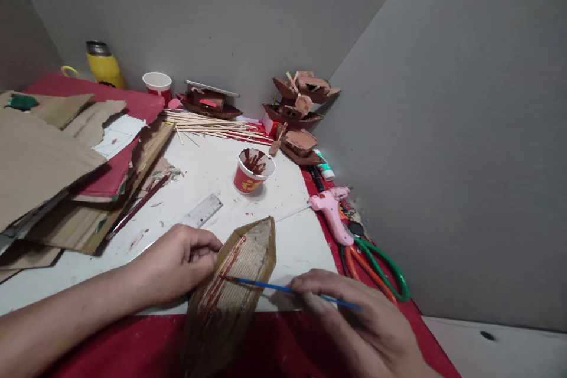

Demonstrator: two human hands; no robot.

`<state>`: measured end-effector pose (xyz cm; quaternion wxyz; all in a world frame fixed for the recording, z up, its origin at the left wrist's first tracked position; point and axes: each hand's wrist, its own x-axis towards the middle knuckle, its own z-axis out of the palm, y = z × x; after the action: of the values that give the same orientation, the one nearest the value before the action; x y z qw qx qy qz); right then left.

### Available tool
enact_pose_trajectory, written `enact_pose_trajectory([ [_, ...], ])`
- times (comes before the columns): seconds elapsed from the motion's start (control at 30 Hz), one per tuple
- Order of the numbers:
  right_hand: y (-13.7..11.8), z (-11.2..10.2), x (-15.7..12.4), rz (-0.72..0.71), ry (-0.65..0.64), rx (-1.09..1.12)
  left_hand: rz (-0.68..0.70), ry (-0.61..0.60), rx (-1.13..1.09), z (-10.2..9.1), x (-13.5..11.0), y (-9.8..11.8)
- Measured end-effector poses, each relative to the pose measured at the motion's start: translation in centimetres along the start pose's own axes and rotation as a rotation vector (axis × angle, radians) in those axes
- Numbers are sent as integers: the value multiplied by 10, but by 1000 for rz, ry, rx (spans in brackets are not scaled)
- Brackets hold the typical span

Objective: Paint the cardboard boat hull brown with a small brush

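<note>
A cardboard boat hull (pixel 254 254) with a ribbed inside lies in front of me, its pointed end away from me. Streaks of reddish-brown paint run along its left inner part. My left hand (pixel 188 260) grips the hull's left edge between thumb and curled fingers. In my right hand (pixel 349 313) is a thin blue paintbrush (pixel 277 287), pinched along its handle, with its tip touching the painted streaks. Beyond the hull stands a red and white paper cup (pixel 249 182), brown paint smeared on its inner wall.
Brown model boats (pixel 301 144) stand by the back wall, near thin wooden sticks (pixel 212 125). To the right lie a pink glue gun (pixel 332 212) and scissors with green and orange handles (pixel 396 283). Cardboard sheets (pixel 48 153) pile up at left. A clear ruler (pixel 201 211) lies mid-table.
</note>
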<state>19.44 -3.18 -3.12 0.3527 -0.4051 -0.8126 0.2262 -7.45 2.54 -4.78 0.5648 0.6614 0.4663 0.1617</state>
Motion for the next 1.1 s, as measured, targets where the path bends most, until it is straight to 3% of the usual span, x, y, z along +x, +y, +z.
enact_pose_trajectory([
  [0.2, 10, -7, 2, 77, 122, -119, -6, -7, 9, 0, 0, 1],
  [0.43, -10, 4, 2, -42, -67, 74, 4, -2, 23, 0, 1, 2],
  [0.63, -9, 9, 6, 150, -103, 233, 16, -7, 34, -1, 1, 1],
  [0.8, 1, 9, 4, 273, 13, 302, 9, -13, 20, -1, 2, 1],
  [0.9, 1, 10, 3, 258, 63, 296, -17, -26, 3, 0, 2, 2],
  [1.1, -5, 20, 1, 131, 18, 260, -43, -35, -49, 1, 1, 3],
])
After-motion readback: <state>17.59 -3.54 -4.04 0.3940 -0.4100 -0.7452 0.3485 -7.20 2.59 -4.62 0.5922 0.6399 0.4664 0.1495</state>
